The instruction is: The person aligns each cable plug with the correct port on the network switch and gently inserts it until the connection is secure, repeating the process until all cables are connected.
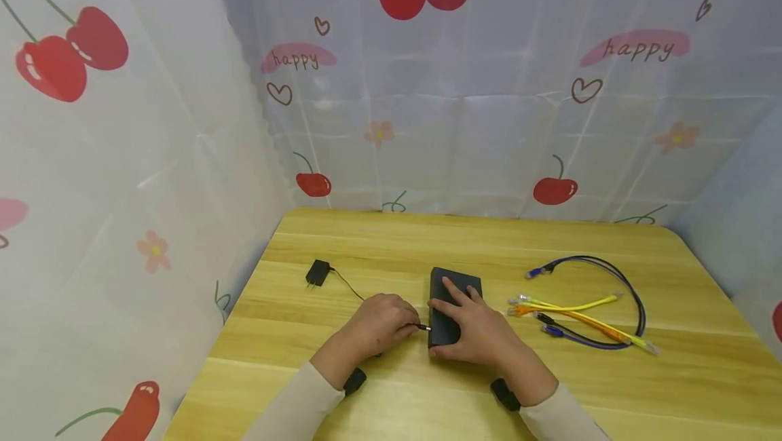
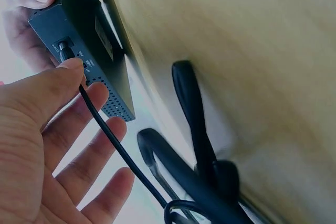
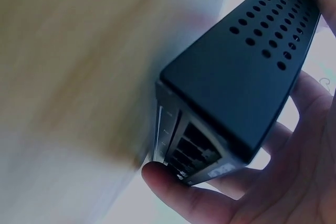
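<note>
While the right grip (image 1: 479, 334) clasps the box (image 1: 442, 332) between the tabletop (image 1: 550, 239) side edges, the left grip (image 1: 380, 324), pinching the plug (image 2: 66, 53), should push straight.

The box (image 3: 223, 82) is looking smooth and matt, like metal; the table (image 1: 391, 244) is showing wood grain; the curtain (image 1: 470, 149) is gleaming like creased plastic.

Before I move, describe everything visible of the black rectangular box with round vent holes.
The black, metal-looking rectangular box has round vent holes, recessed ports on one side, a socket on another and a label. The right hand grips it over the wood-grain table, fingers across its top. The left hand pinches a black plug at the socket; insertion depth is unclear.
</note>
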Demonstrator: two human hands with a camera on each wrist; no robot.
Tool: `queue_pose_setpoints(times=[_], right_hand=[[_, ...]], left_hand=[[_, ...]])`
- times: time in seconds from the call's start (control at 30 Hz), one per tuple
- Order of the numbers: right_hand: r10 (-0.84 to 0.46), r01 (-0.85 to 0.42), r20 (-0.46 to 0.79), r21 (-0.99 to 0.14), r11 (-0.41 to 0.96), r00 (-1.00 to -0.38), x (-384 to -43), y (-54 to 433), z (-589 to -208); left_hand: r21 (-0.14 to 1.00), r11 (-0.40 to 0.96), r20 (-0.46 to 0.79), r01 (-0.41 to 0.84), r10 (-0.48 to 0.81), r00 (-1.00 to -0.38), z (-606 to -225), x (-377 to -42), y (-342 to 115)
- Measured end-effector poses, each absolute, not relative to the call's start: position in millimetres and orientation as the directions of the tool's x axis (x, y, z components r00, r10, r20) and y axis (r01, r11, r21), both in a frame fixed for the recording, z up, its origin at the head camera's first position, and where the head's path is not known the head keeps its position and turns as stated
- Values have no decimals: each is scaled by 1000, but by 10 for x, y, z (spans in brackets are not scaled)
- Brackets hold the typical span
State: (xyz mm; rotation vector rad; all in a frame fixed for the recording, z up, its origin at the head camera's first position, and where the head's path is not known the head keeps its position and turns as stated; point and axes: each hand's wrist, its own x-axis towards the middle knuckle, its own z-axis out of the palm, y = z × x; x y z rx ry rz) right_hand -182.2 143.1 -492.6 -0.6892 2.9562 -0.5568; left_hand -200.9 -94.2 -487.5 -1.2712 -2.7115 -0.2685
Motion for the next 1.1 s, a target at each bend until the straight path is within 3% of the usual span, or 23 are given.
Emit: queue_pose_setpoints(times=[0.27, 0.6, 0.9, 1.1], right_hand=[[-442, -419, 12, -346, 840, -897, -1825, 1418, -4930], [-431, -415, 47, -376, 828, -901, -1822, 1449, -4917], [-411, -401, 68, -411, 819, -909, -1823, 1477, -4931], [-401, -394, 74, -419, 818, -913, -1822, 1491, -4934]], left_hand=[[126, 618, 205, 776, 749, -630, -4880, -2012, -946], [276, 572, 254, 773, 732, -632, -4952, -2061, -969], [288, 529, 360, 798, 712, -602, -5004, -2059, -976], [375, 446, 447, 813, 681, -580, -5082, -2078, -970]])
